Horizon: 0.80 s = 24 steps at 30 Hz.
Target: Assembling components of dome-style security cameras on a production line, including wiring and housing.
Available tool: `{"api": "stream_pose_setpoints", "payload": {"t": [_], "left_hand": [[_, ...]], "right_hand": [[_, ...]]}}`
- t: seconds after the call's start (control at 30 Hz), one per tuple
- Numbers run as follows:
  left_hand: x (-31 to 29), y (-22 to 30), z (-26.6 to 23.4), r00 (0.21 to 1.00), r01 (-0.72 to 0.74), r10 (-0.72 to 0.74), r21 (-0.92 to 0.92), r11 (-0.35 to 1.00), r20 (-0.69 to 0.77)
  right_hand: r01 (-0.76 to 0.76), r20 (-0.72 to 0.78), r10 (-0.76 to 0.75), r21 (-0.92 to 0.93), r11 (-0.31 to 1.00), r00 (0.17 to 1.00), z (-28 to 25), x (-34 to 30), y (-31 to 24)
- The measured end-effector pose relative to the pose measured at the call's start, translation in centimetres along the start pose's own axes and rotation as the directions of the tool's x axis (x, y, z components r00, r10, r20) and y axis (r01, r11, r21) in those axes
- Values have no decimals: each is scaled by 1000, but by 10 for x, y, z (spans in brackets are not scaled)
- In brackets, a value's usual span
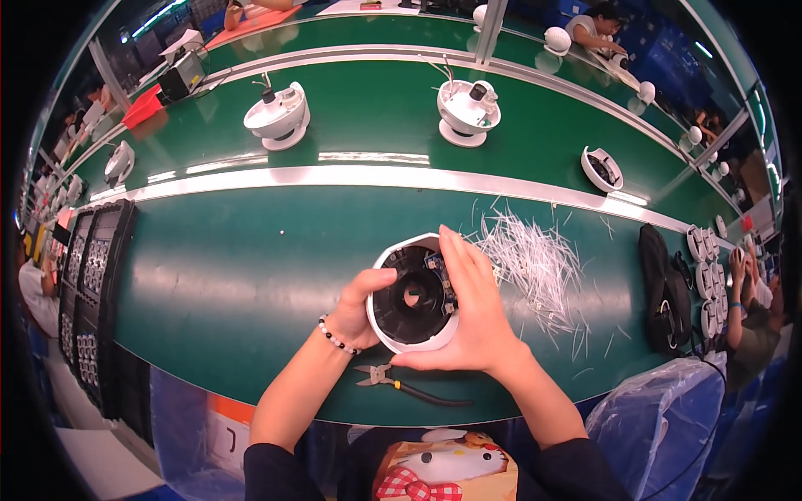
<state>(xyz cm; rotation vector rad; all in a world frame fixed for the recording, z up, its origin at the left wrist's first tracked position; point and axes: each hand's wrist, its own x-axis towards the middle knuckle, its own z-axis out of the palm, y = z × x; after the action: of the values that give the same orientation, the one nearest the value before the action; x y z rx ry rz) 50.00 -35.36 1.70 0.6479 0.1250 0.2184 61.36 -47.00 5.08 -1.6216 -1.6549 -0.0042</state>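
Between my two hands is a round white plastic housing [378, 327] with a black dish-shaped insert [399, 316] facing up. A hole sits in the insert's middle, and a small blue circuit board [439, 274] lies along its right side. My left hand [357, 311] grips the left wall, its thumb over the rim. Around the right wall curves my right hand [478, 311], fingers together over the far edge and thumb at the near edge. On the green mat just below the housing lies a pair of cutters [411, 391] with dark handles.
White cut strips [535, 271] are heaped right of my hands. A black pouch [662, 288] and white round parts [710, 284] stand at the right; black trays [90, 301] at the left. Beyond a metal rail, the green belt [359, 113] carries white camera-like units [280, 121]. Other people work nearby.
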Motion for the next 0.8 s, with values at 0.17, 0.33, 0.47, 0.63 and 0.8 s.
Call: {"api": "stream_pose_setpoints", "payload": {"t": [0.17,0.33,0.47,0.63,0.8], "left_hand": [[3,-4,6,989,-148,139,-249,957,-56],[1,-9,5,956,-248,203,-211,946,-213],[1,9,6,962,-250,202,-293,923,-184],[7,12,-6,961,-64,4,-210,976,-276],[10,12,2,959,8,-72,-227,974,-275]], "right_hand": [[-30,28,30,19,999,999,12,4,6],[-30,-107,25,-45,999,994,34,-1,4],[151,-117,-150,3,989,982,30,2,4],[340,-101,-339,-7,940,935,14,3,17],[290,-97,-294,-53,956,951,0,0,12]]}}
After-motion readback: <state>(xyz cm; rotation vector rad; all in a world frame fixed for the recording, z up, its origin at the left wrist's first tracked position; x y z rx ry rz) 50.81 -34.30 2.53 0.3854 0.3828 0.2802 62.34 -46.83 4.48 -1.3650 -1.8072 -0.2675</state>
